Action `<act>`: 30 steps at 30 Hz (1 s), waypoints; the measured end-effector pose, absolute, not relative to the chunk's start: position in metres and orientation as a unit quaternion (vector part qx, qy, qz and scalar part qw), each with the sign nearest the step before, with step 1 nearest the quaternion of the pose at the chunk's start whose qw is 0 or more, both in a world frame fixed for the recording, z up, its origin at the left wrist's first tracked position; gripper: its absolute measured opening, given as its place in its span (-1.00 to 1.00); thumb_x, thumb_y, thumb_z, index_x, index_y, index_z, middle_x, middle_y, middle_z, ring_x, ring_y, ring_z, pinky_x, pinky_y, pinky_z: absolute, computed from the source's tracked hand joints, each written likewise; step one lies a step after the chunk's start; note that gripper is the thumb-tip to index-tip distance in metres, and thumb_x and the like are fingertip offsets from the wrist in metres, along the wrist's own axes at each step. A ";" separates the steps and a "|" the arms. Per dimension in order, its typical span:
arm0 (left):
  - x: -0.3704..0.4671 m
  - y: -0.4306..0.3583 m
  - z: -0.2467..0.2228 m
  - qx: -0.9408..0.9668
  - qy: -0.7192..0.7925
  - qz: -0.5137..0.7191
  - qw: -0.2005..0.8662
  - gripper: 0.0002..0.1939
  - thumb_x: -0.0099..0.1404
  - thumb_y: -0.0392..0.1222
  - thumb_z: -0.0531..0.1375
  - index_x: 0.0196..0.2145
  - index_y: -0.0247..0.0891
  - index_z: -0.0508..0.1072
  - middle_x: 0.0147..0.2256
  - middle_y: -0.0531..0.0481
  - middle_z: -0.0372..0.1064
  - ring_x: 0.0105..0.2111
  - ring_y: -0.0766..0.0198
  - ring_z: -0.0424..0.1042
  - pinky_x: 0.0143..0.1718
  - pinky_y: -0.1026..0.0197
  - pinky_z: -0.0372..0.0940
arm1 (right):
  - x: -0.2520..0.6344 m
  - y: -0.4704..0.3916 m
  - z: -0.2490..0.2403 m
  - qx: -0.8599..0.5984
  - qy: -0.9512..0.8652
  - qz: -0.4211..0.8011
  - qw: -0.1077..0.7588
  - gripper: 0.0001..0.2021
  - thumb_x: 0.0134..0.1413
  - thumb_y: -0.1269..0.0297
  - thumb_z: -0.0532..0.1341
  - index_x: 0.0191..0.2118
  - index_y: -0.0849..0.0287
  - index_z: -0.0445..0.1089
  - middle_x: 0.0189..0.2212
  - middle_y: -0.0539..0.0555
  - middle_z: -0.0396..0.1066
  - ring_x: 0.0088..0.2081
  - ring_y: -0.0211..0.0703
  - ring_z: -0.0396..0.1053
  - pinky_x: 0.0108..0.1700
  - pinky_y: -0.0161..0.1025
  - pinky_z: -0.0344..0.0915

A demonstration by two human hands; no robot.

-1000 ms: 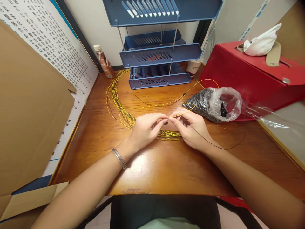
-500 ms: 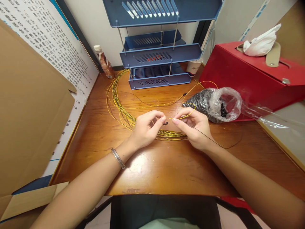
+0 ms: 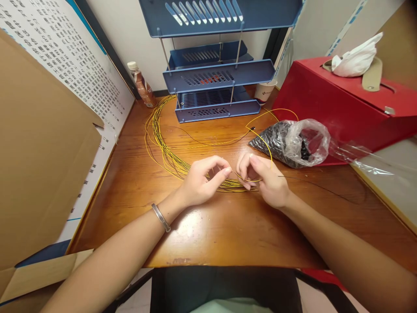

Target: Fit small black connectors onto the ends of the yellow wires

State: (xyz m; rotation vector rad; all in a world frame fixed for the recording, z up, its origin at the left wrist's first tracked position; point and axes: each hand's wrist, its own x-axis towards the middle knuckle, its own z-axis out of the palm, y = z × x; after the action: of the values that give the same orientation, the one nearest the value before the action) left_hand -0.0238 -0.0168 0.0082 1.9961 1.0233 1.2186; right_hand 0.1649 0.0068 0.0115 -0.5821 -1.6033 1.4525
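Note:
My left hand point(image 3: 208, 178), wearing a metal bangle at the wrist, pinches thumb and forefinger at the tip of a thin strand. Close beside it, my right hand point(image 3: 262, 178) has its fingers curled round a thin yellow wire point(image 3: 269, 150), which arcs up over the back of the fingers. A darker thin wire point(image 3: 321, 188) trails from the right hand across the table. Beneath both hands runs a large coil of yellow wire point(image 3: 167, 152). On one strand further back sits a small black piece point(image 3: 252, 129). The very ends between my fingertips are too small to make out.
A clear plastic bag point(image 3: 280, 143) of black bits lies right of my hands, against a red box point(image 3: 339, 100) with a tissue on top. Behind stand a blue tiered rack point(image 3: 218, 112), a paper cup point(image 3: 265, 92) and a bottle point(image 3: 143, 87). Cardboard point(image 3: 42, 152) leans at left.
My right hand has rolled over, its thumb now raised and fingers curled. Both hands have shifted slightly nearer to me. The yellow loop has swung, and the dark wire trails further right.

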 end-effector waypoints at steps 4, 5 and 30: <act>-0.024 -0.016 0.005 0.717 0.408 0.471 0.312 -0.81 0.41 -0.14 0.17 -0.33 -0.28 0.43 -0.44 0.00 0.42 -0.48 0.37 0.34 -0.42 0.29 0.29 | 0.162 0.006 0.009 -0.283 -0.629 0.554 0.466 -0.63 0.25 -0.12 0.24 -0.30 0.12 0.32 -0.59 -0.11 0.23 -0.65 -0.37 0.12 -0.63 -0.36 0.06; -0.025 -0.016 0.005 0.712 0.412 0.474 0.314 -0.81 0.41 -0.12 0.17 -0.33 -0.28 0.43 -0.45 0.01 0.41 -0.49 0.37 0.33 -0.43 0.29 0.27 | 0.162 0.006 0.009 -0.292 -0.638 0.538 0.466 -0.65 0.22 -0.09 0.28 -0.27 0.13 0.34 -0.58 -0.11 0.27 -0.65 -0.38 0.13 -0.63 -0.36 0.07; -0.023 -0.014 0.004 0.697 0.431 0.472 0.326 -0.76 0.44 -0.10 0.13 -0.35 -0.27 0.38 -0.49 0.05 0.31 -0.52 0.38 0.22 -0.49 0.30 0.16 | 0.165 0.007 0.010 -0.361 -0.708 0.413 0.445 -0.90 0.12 0.29 0.34 -0.35 0.19 0.57 -0.42 0.10 0.60 -0.45 -0.18 0.49 -0.47 -0.30 0.31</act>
State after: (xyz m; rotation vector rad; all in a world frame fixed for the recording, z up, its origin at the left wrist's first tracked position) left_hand -0.0226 -0.0135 0.0044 1.8255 1.1298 1.2368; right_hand 0.1653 0.0070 0.0103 -0.8943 -1.7548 1.0240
